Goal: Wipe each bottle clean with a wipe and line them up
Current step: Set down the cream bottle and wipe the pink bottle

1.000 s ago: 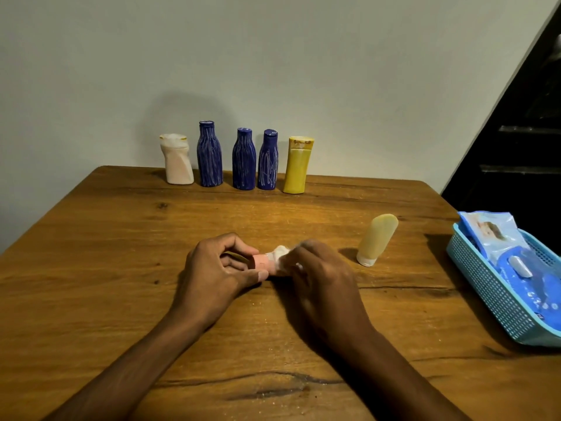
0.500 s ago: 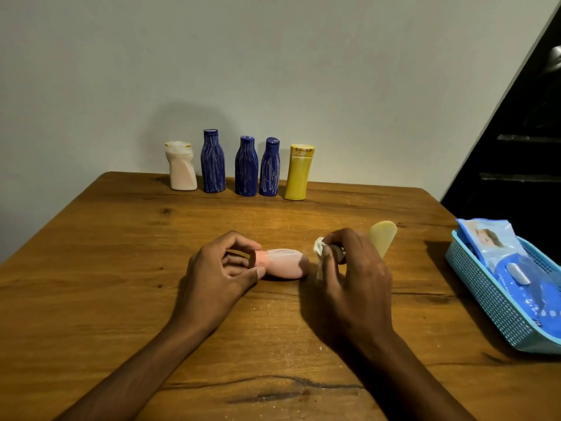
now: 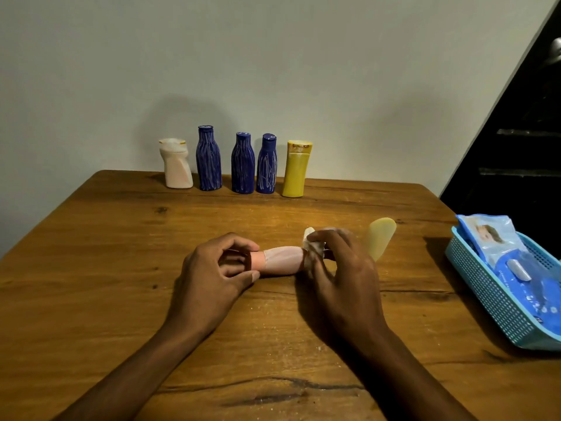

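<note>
Head view, hands [image 3: 212, 268] wiping (sideways) bottle [image 3: 280, 259]

The counter [image 3: 121, 268] is varnished wood, grained, knotted, with a soft sheen. The pink bottle [image 3: 283, 259] looks like smooth matt plastic; the wipe [image 3: 312, 249] at its right end is thin crumpled cloth. The far blue bottles [image 3: 243, 165] show scratched matt paint. The basket [image 3: 498, 302] is perforated plastic, holding a glossy film wipe pack [image 3: 498, 247].

Basket [image 3: 498, 302] cut by right edge.
</note>
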